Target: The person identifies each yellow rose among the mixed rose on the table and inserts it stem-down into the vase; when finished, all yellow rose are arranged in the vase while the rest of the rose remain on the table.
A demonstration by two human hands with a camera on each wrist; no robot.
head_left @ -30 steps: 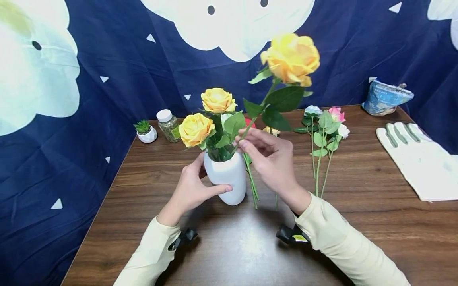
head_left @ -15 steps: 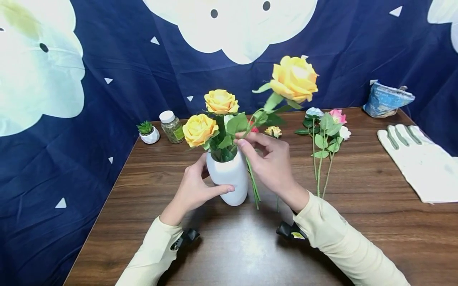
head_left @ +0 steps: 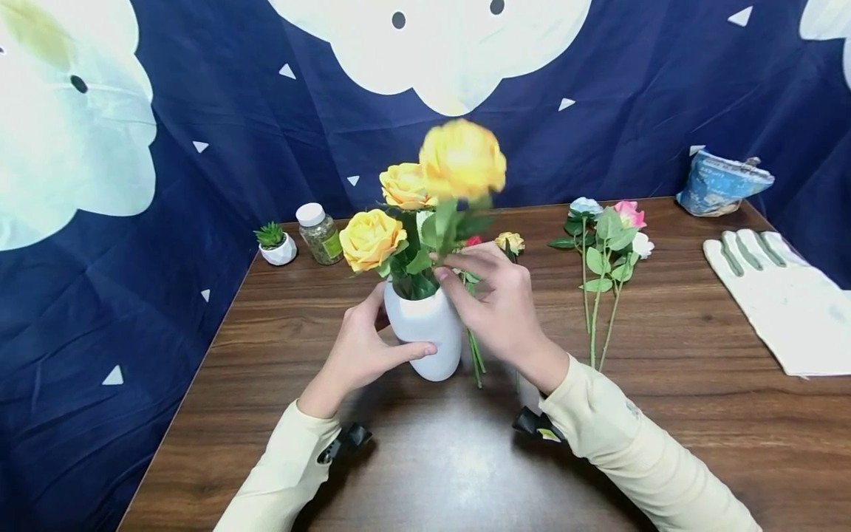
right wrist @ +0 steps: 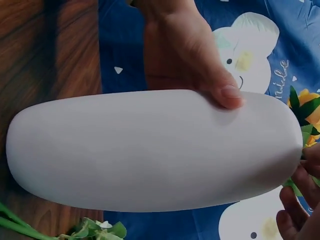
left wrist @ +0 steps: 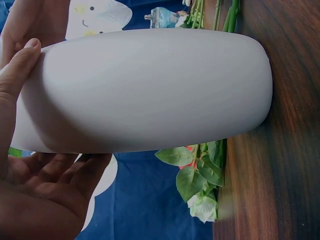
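A white vase (head_left: pixel 425 332) stands on the wooden table, gripped at its left side by my left hand (head_left: pixel 362 351), thumb across the front. Two yellow roses (head_left: pixel 372 241) with green leaves rise from its mouth. My right hand (head_left: pixel 495 299) is at the right rim, pinching the stem of a third yellow rose (head_left: pixel 463 159); its bloom is blurred and overlaps the one behind. The lower stem is hidden by fingers and vase. In the left wrist view the vase (left wrist: pixel 150 90) fills the middle; in the right wrist view my left thumb (right wrist: pixel 231 96) presses its wall.
Behind my right hand lie a red flower (head_left: pixel 473 241) and a small yellow flower (head_left: pixel 510 242). Blue, pink and white flowers (head_left: pixel 601 251) lie further right. A white glove (head_left: pixel 784 310) and blue pouch (head_left: pixel 721 185) are at the right; a jar (head_left: pixel 320 235) and potted succulent (head_left: pixel 275 245) at back left.
The rose in my right hand has swung left and more upright, from leaning right to over the vase's mouth. My left hand keeps its hold on the vase.
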